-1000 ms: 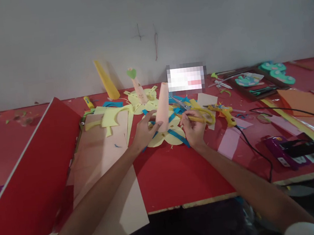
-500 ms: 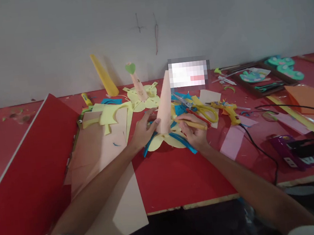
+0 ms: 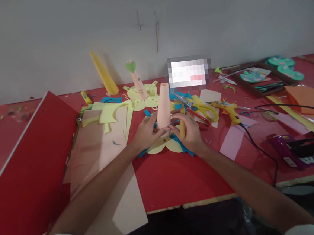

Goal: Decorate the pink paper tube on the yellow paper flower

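A pale peach paper cone point(image 3: 163, 107) stands nearly upright between my hands, its narrow, hollow end up. My left hand point(image 3: 146, 132) is closed round its lower left side, thumb at the front. My right hand point(image 3: 190, 131) grips the lower right side with thumb and fingers. Also tucked in the right fingers is a thick yellow-tan stick point(image 3: 182, 126), whose kind I cannot make out. Below the cone lies a pale yellow petal-shaped paper base point(image 3: 160, 147) with small brown stars and blue strips point(image 3: 186, 148). The hands partly hide this base.
Behind stands a similar cone point(image 3: 139, 85) topped by a green heart. Red-and-yellow-handled scissors point(image 3: 208, 112) and a yellow glue gun point(image 3: 231, 113) with a black cord lie to the right. Paper sheets point(image 3: 109, 197) and a leaning red board point(image 3: 34, 175) are on the left.
The cone has tilted towards me, so its open top shows. My right hand has come round its lower side, and the stick has swung from nearly level to nearly upright.
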### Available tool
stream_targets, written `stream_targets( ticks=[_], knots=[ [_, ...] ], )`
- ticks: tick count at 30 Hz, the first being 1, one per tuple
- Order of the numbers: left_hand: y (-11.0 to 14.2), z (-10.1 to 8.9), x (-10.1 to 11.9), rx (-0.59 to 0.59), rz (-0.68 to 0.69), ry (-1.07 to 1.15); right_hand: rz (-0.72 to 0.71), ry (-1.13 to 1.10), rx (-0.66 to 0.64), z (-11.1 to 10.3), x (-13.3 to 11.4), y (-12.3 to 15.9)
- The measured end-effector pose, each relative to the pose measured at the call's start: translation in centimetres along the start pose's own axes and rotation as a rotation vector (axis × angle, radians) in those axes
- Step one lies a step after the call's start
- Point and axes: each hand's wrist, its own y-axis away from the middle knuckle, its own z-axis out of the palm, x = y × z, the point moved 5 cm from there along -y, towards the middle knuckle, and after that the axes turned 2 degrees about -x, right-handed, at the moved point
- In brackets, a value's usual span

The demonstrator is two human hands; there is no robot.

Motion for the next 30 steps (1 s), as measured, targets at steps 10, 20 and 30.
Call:
stream_targets(
  ticks=[10,20,30],
  knots=[
    [-0.2,0.2,-2.7,0.061,-0.123,0.423,-0.012,-0.141,0.082,-1.6,-0.9,0.3],
    [-0.1,0.3,-2.1,0.021,-0.110,0.368,-0.060,-0.168,0.056,-1.0,-1.6,0.2],
    [-0.2,0.2,-1.6,0.008,-0.094,0.326,-0.053,-0.160,-0.010,-0.6,-1.8,0.1]
  ],
)
